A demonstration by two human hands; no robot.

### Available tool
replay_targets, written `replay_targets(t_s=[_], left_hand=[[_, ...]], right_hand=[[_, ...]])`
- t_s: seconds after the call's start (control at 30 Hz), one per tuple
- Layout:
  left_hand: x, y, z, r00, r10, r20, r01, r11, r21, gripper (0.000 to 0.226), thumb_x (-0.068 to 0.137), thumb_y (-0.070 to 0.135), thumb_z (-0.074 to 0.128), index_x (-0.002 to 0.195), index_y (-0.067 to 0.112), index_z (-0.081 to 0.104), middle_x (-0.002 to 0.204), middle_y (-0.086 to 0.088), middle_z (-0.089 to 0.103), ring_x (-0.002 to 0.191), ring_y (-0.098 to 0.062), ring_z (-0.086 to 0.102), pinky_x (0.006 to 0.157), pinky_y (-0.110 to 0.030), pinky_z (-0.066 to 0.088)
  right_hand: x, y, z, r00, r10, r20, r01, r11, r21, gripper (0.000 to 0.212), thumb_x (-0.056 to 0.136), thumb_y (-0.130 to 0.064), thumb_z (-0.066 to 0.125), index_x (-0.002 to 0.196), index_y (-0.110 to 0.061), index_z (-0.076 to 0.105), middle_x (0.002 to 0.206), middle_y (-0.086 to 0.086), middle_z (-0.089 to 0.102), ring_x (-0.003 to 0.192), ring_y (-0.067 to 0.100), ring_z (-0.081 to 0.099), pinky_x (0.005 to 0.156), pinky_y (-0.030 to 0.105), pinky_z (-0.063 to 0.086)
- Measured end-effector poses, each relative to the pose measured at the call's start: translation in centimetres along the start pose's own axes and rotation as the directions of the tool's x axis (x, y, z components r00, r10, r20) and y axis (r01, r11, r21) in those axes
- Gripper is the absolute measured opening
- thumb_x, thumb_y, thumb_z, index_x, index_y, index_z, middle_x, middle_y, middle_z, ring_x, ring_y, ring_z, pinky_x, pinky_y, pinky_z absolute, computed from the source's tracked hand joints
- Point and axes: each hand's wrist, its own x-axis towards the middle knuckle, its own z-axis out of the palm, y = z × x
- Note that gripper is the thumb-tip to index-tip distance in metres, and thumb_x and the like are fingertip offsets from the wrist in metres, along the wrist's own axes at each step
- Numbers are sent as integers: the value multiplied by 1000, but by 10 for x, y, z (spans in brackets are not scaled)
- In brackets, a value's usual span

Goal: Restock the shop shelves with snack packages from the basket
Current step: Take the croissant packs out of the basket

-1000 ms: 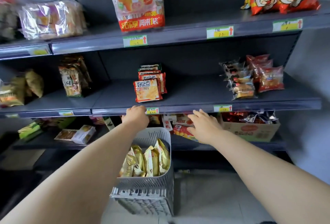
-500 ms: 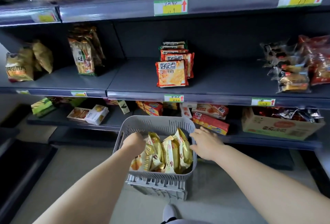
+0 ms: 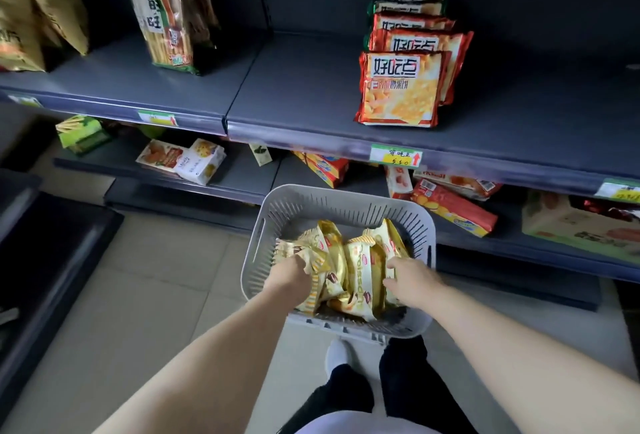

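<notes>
A grey slotted basket (image 3: 263, 225) stands on the floor in front of the shelves, holding several gold-and-white snack packages (image 3: 360, 271). My left hand (image 3: 289, 276) is down inside the basket at its left, fingers curled round a gold package at the left of the pile. My right hand (image 3: 408, 277) reaches in from the right and its fingers grip the side of another gold package. The dark shelf (image 3: 304, 87) above the basket has bare space left of a row of orange cracker packs (image 3: 401, 87).
A tall bag of biscuit sticks (image 3: 169, 18) and gold bags (image 3: 41, 11) stand at the shelf's left. The lower shelf holds boxes (image 3: 194, 161), red packs (image 3: 453, 206) and a carton (image 3: 568, 222). Tiled floor lies to the left. My legs are below the basket.
Both hands dropped from the shelf edge into the basket and closed on gold packages. The view tilted down and moved closer to the basket.
</notes>
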Motion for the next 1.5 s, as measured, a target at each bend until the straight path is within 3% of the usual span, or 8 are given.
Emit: replay_targets(t_s=[0.23, 0.5, 0.77, 0.9, 1.0, 1.17, 1.3, 1.5], left_hand=[[0, -17, 13, 993, -119, -2, 118, 990, -81, 40, 93, 18, 51, 133, 17, 56, 131, -6, 61, 119, -27, 57, 90, -28, 45], [5, -20, 16, 974, -221, -52, 209, 963, -169, 37, 94, 16, 51, 130, 19, 59, 127, -3, 62, 115, -24, 59, 80, -24, 41], [0, -13, 23, 970, -235, -58, 223, 961, -165, 34, 96, 17, 48, 129, 19, 59, 130, -3, 60, 116, -24, 57, 86, -28, 47], [-1, -12, 22, 970, -240, -37, 234, 964, -130, 35, 96, 18, 48, 129, 18, 59, 129, -2, 61, 116, -23, 57, 81, -26, 43], [3, -7, 17, 973, -228, -30, 223, 967, -122, 37, 94, 16, 48, 129, 18, 59, 128, -4, 62, 113, -25, 59, 80, -27, 44], [10, 18, 5, 985, -166, -43, 159, 979, -127, 45, 92, 11, 47, 136, 18, 54, 132, -6, 60, 117, -28, 57, 86, -32, 47], [18, 37, -2, 995, -92, -33, 86, 984, -153, 58, 88, 18, 59, 143, 15, 41, 136, -8, 57, 120, -28, 56, 94, -35, 49], [33, 53, -10, 999, 42, 9, -37, 951, -305, 104, 66, 32, 88, 149, 17, 28, 144, -3, 46, 127, -22, 48, 98, -30, 44]], right_hand=[[53, -8, 25, 991, 100, 86, -103, 994, 34, 25, 97, -32, 49, 113, -14, 57, 111, 7, 62, 98, 24, 59, 90, 35, 49], [79, -12, 50, 967, 247, 69, -239, 965, -104, 37, 95, -47, 54, 105, -13, 62, 82, 0, 61, 69, 15, 57, 47, 24, 34], [88, -21, 55, 960, 278, 4, -274, 950, -151, 27, 93, -36, 58, 80, -14, 67, 74, 1, 64, 61, 15, 55, 46, 21, 33], [83, -23, 49, 971, 239, -27, -240, 964, -114, 22, 92, -34, 60, 101, -15, 66, 119, 7, 51, 80, 18, 50, 50, 23, 34], [72, -23, 37, 975, 217, -48, -218, 976, -11, 19, 93, -30, 58, 107, -17, 61, 124, 8, 44, 94, 21, 52, 54, 24, 31], [54, -15, 3, 982, 135, -131, -129, 990, 56, 8, 97, -25, 53, 98, -17, 55, 102, 1, 57, 78, 19, 50, 49, 22, 23], [46, -4, -24, 977, 82, -196, -55, 988, 141, 22, 93, -20, 54, 75, -19, 42, 73, -5, 52, 65, 16, 47, 66, 30, 38], [31, -4, -64, 975, -195, -110, 213, 960, 183, 21, 88, -15, 53, 72, -21, 41, 73, 0, 57, 73, 28, 60, 56, 33, 37]])
